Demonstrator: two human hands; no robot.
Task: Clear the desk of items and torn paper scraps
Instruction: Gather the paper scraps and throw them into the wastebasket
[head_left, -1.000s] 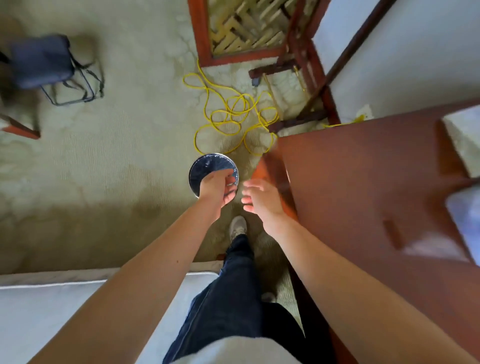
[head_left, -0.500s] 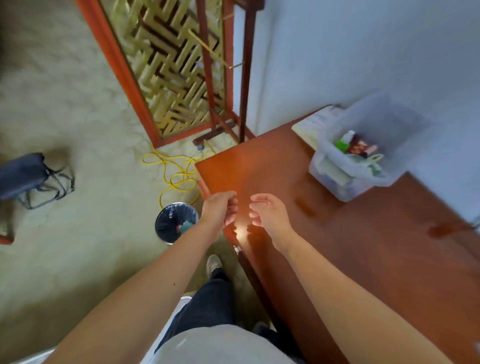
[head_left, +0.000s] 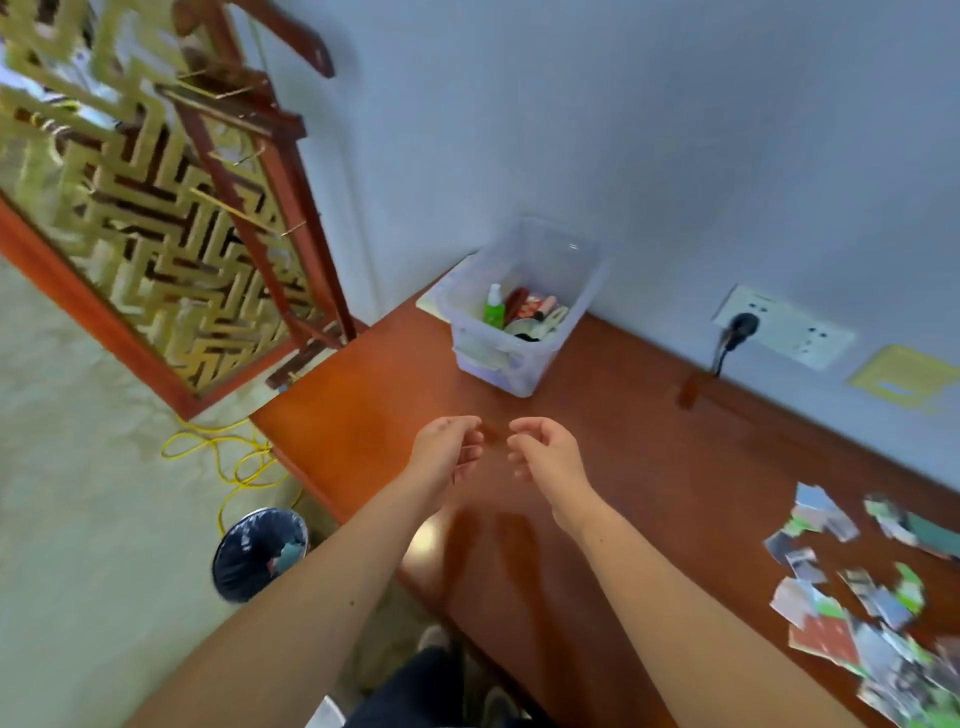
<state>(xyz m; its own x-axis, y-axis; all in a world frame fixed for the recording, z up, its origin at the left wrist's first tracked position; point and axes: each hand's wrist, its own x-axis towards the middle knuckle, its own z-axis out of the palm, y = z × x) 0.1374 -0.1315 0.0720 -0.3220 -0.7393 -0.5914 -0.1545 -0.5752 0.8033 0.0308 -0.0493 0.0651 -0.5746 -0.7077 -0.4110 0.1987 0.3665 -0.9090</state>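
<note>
Both hands hold nothing: the left hand (head_left: 447, 452) and right hand (head_left: 545, 454) hang side by side, palms turned toward each other, fingers loosely curled and apart, a narrow gap between them; they hover over the near left part of the wooden desk (head_left: 649, 467); beyond them a clear plastic box (head_left: 519, 364) stands in the desk's far corner by the wall, a green bottle (head_left: 494, 309) and other small items inside it; the torn paper scraps (head_left: 857, 597) lie scattered on the desk well off to the right; on the floor left of the desk stands a round waste bin (head_left: 260, 551) with a dark liner, scraps in it; a yellow cable (head_left: 228, 457) coils just beyond the bin
</note>
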